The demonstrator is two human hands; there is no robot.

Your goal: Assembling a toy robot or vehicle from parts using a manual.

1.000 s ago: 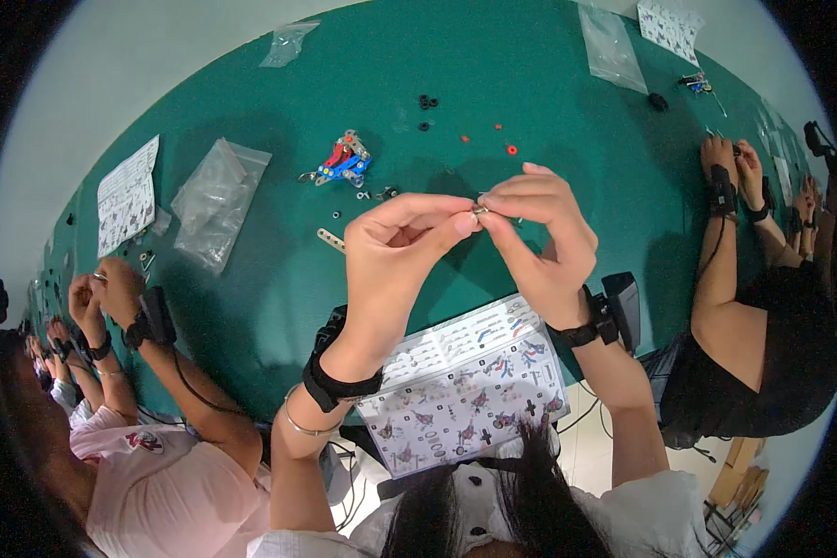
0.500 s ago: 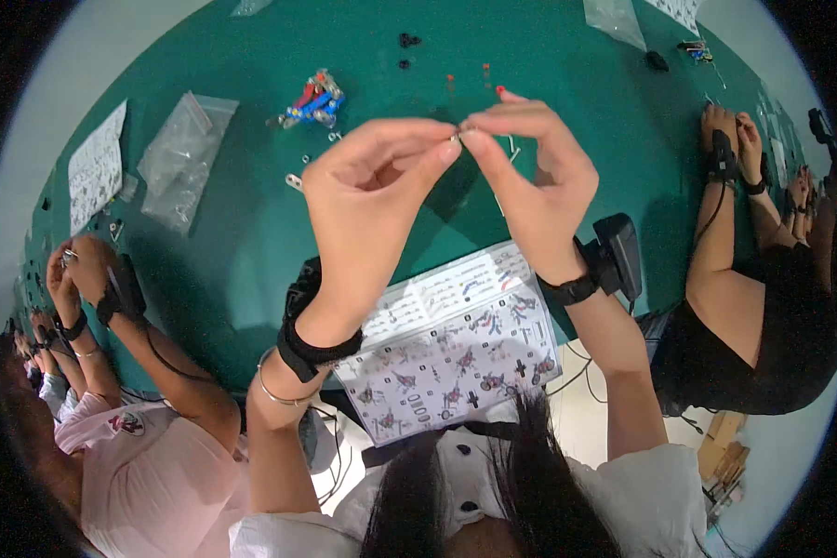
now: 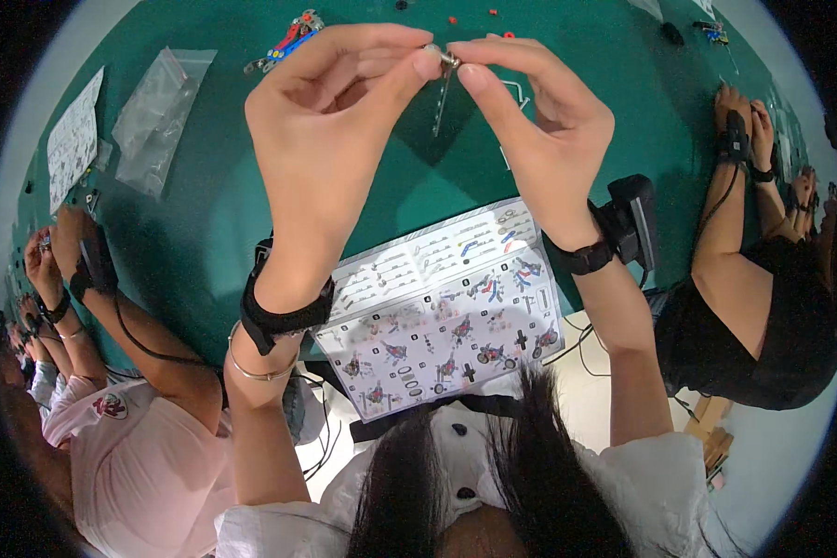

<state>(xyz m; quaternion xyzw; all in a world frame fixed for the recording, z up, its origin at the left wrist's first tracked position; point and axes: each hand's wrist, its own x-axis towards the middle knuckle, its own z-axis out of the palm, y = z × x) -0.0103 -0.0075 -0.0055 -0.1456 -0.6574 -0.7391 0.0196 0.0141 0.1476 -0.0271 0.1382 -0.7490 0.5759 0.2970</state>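
Both my hands are raised over the green table, their fingertips close together. My left hand pinches one side of a small shiny metal piece between thumb and forefinger. From the other side, the thumb and forefinger of my right hand pinch it too. A thin metal strip hangs down from the piece between the two hands. Fingertips cover much of the piece, so its exact kind is hidden. A printed sheet of assembly drawings lies at the near table edge, below my hands.
Beyond my left hand lies a cluster of red and blue parts. A clear plastic bag and another printed sheet are at left. White bent pieces sit behind my right hand. People work on both sides; a neighbour's hand is at left.
My hands have moved away from me, toward the far side of the table, with the metal piece. The hanging strip now shows. The view has shifted slightly.
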